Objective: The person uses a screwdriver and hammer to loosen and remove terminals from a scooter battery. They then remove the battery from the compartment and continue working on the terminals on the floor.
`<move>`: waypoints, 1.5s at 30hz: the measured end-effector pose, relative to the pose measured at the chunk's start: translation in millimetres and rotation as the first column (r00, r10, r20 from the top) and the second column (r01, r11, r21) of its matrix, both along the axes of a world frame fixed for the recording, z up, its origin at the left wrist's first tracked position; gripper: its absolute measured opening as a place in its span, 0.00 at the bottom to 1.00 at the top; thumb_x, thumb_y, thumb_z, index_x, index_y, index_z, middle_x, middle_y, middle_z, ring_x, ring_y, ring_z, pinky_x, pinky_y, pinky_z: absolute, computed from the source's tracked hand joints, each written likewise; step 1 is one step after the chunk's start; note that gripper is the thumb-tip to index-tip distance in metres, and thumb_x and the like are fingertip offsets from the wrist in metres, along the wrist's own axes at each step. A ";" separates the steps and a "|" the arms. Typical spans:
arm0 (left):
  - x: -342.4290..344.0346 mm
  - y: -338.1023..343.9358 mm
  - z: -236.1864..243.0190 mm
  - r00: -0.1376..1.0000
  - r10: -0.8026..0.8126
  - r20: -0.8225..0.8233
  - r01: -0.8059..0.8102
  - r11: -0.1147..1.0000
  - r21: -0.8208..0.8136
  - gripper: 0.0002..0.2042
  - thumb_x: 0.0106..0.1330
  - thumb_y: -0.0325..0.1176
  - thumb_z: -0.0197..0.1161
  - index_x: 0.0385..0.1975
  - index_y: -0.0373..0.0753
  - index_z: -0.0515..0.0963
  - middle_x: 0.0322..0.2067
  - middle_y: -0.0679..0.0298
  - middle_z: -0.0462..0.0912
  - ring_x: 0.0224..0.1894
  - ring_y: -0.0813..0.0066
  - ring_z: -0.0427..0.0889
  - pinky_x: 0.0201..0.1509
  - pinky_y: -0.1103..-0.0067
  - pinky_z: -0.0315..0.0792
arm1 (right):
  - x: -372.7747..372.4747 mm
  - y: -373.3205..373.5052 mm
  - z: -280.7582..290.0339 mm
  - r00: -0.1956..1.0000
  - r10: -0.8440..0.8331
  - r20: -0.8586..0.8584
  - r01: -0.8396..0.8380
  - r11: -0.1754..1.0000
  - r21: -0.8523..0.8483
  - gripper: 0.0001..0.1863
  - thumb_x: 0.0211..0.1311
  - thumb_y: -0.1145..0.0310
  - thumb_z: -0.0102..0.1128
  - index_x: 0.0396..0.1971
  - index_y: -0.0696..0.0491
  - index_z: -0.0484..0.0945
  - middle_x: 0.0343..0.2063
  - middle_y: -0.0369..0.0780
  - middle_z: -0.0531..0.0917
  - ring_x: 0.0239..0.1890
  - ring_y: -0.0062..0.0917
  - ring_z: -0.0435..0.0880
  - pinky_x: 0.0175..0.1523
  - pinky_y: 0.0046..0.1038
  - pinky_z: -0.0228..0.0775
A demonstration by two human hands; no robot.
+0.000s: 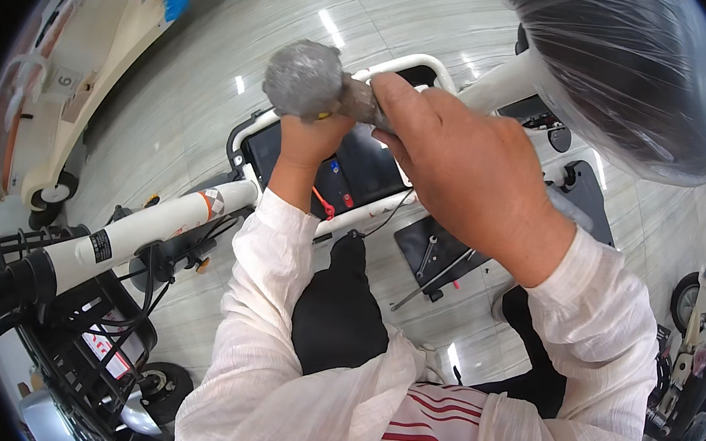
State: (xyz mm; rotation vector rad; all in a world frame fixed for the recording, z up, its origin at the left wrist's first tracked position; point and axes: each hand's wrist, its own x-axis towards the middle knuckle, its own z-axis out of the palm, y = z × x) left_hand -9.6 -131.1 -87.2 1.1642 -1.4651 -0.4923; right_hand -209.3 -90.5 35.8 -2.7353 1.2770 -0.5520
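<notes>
head view: two bare hands over a white frame [371,211]; a mallet [303,79] is held up above it, left of the seat [635,78].
mallet: grey, blunt, rough-faced end pointing to the person's left; short brown neck visible, material uncertain.
right hand [483,170]: fist closed round the mallet, just behind its neck.
left hand [314,141]: partly covered by the grey end; fingers hidden, cannot tell if gripping.
handling: judged stiff, sturdy, heavy toward the grey end, so likely to tip that way; slip risk looks low.
where to hold: behind the neck for control, further back for swing; fingers clear of the face.
below: black box [375,169] inside frame; wrench [427,257] near its right side.
</notes>
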 end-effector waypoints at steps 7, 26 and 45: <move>-4.9 0.7 7.6 0.964 -0.105 -0.244 0.106 0.994 -0.010 0.11 0.51 0.25 0.69 0.35 0.34 0.79 0.29 0.68 0.81 0.31 0.82 0.78 0.32 0.84 0.71 | 1.1 -1.1 -8.0 0.995 -0.036 0.094 0.033 0.999 0.036 0.19 0.62 0.65 0.61 0.52 0.50 0.71 0.32 0.42 0.81 0.29 0.38 0.82 0.31 0.35 0.72; -6.6 -2.1 8.4 0.942 -0.172 -0.287 0.187 0.982 0.026 0.06 0.63 0.24 0.59 0.28 0.37 0.68 0.21 0.65 0.69 0.21 0.81 0.66 0.25 0.83 0.61 | -206.4 219.4 -462.3 -0.230 -0.867 -0.443 -0.309 -0.367 0.878 0.06 0.65 0.70 0.54 0.29 0.55 0.72 0.16 0.36 0.69 0.15 0.24 0.70 0.18 0.30 0.63; -17.7 -19.8 7.1 0.953 -0.193 -0.235 0.205 0.978 0.028 0.08 0.62 0.25 0.61 0.26 0.37 0.67 0.20 0.66 0.70 0.20 0.81 0.67 0.23 0.84 0.61 | -259.4 289.5 -533.3 0.445 -0.666 -0.598 0.640 -0.230 0.733 0.11 0.63 0.67 0.55 0.37 0.62 0.75 0.29 0.49 0.81 0.31 0.42 0.82 0.37 0.40 0.77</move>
